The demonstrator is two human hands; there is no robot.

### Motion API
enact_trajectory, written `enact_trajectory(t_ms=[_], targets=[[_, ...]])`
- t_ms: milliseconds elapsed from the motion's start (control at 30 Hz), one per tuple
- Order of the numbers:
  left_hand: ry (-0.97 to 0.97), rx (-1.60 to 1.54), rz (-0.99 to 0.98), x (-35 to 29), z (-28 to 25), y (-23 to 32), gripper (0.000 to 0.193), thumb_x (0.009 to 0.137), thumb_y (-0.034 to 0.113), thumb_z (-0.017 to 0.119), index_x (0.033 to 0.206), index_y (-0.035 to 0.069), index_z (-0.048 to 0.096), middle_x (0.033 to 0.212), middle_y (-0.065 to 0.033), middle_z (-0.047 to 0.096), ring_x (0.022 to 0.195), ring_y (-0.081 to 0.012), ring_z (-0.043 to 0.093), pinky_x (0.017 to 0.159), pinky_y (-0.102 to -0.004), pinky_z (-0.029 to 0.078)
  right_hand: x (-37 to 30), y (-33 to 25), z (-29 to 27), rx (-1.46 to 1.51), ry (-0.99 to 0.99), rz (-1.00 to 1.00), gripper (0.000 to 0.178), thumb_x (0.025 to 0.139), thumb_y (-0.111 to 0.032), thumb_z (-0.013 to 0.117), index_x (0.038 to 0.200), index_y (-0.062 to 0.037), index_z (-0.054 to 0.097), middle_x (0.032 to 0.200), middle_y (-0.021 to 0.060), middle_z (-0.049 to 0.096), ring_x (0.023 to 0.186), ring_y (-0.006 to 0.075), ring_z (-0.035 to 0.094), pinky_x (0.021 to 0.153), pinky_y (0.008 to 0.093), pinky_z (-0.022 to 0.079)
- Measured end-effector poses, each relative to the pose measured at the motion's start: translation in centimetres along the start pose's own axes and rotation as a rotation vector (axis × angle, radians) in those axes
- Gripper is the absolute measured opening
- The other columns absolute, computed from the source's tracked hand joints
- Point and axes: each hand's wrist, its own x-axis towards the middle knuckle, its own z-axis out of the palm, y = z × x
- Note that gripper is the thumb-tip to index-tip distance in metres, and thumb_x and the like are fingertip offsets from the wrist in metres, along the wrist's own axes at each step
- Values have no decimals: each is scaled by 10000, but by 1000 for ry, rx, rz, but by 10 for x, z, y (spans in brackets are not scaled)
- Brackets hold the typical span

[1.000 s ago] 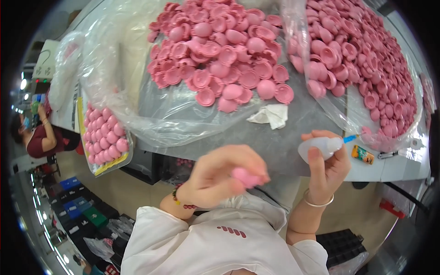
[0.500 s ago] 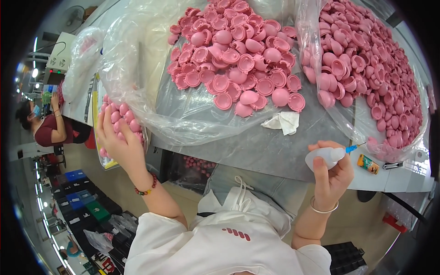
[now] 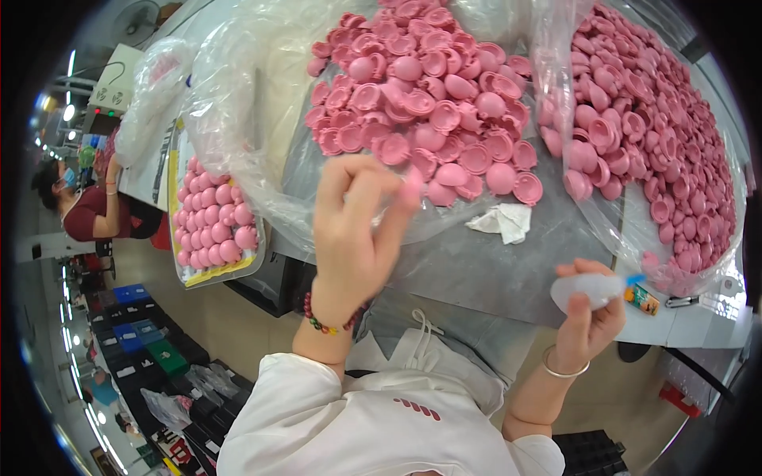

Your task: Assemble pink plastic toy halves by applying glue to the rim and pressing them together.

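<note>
Pink shells (image 3: 421, 101): lay heaped on the grey tabletop (image 3: 452, 274) | left hand (image 3: 353, 230): at the heap's near edge, fingertips blurred, could not tell whether they pinched a shell | right hand (image 3: 589, 327): wrapped around a white squeeze bottle (image 3: 583, 292), blue tip rightward

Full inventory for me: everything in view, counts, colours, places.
Rounded plastic shells: many, pink, centre heap and right.
Clear plastic bags: at least two, transparent, beside heap.
Shallow clear tray of rounded pink pieces: one, yellow-edged, left.
Crumpled sheet: one, white, near heap.
Soft translucent bottle: one, whitish, blue-tipped, right.
Small printed packet: one, green-orange, right.
Flat tabletop: one, grey, centre.
Rectangular boxes: several, blue, green, black, lower left.
Co-worker: one, dark-red top, far left.
Left hand: one, bare, blurred, by heap.
Right hand: one, bare, around bottle.
</note>
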Motion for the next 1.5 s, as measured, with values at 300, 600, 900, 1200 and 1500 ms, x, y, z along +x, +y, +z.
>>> enact_trajectory(t_ms=[300, 600, 900, 1200, 1500], targets=[[-408, -894, -18, -39, 26, 58, 278, 672, 90, 694, 876, 3, 527, 955, -133, 550, 796, -235, 569, 676, -319, 465, -29, -31, 34, 293, 1, 32, 496, 765, -454, 548, 871, 11, 413, 769, 205, 563, 557, 190, 524, 492, 243, 422], [-522, -1512, -497, -46, 30, 56, 427, 664, -26, 662, 1056, -38, 494, 1072, -185, 476, 815, -159, 535, 653, -248, 459, -23, -23, 29, 367, 174, 118, 574, 752, -461, 568, 1026, 8, 386, 525, 17, 442, 425, 100, 392, 407, 208, 270], [-487, -1646, -665, -47, 33, 69, 477, 714, 41, 645, 1115, -55, 406, 1115, -263, 470, 887, -205, 565, 752, -295, 484, -13, -16, -7, 291, 74, -347, 512, 777, -387, 544, 1039, 47, 471, 712, 53, 439, 526, 104, 348, 412, 222, 217], [-501, -1595, -606, -48, 36, 65, 442, 732, 31, 628, 1104, -58, 406, 1112, -280, 471, 912, -216, 565, 777, -302, 472, -14, -20, -10, 75, -47, -527, 550, 747, -461, 578, 836, 82, 574, 635, 52, 561, 453, 97, 440, 352, 219, 294], [-486, -1611, -580, -50, 33, 65, 431, 725, 26, 635, 1089, -59, 421, 1103, -290, 472, 887, -221, 575, 771, -304, 475, -15, -21, -4, 117, 18, -533, 561, 757, -472, 560, 819, 85, 585, 582, 42, 540, 417, 104, 427, 335, 215, 289]])
